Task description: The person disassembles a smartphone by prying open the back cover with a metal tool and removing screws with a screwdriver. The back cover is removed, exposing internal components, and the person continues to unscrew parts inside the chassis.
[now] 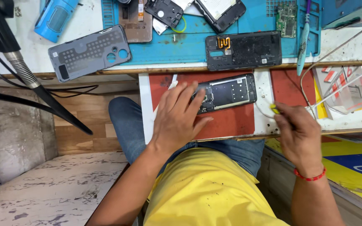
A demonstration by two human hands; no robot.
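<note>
the opened phone (227,93) lies flat on the red mat (231,123), close to the mat's far edge and a little right of its middle, its back cover off so that the inner frame, a metal shield and small board parts near its left end are bare. the left hand (177,119) rests on the mat with its fingers spread and flat, the fingertips (197,100) pressing the phone's left end; it pins the phone down and does not close around it. the right hand (299,133) hovers at the mat's right edge, clenched around a small yellow-tipped tool (275,109) pinched between thumb and fingers, just clear of the phone.

as a judgement, the phone looks light, thin and stiff, and likely to slide on the mat unless held down. its exposed inside seems fragile: the board parts and any ribbon cables would not take pressure or scraping. the safest hold looks to be the outer rim along the long sides, or a flat press on the bare frame away from the left-end parts.

beyond the mat, on the blue work mat (189,46), lie a dark back cover (244,50) and a grey back cover (89,52).
</note>
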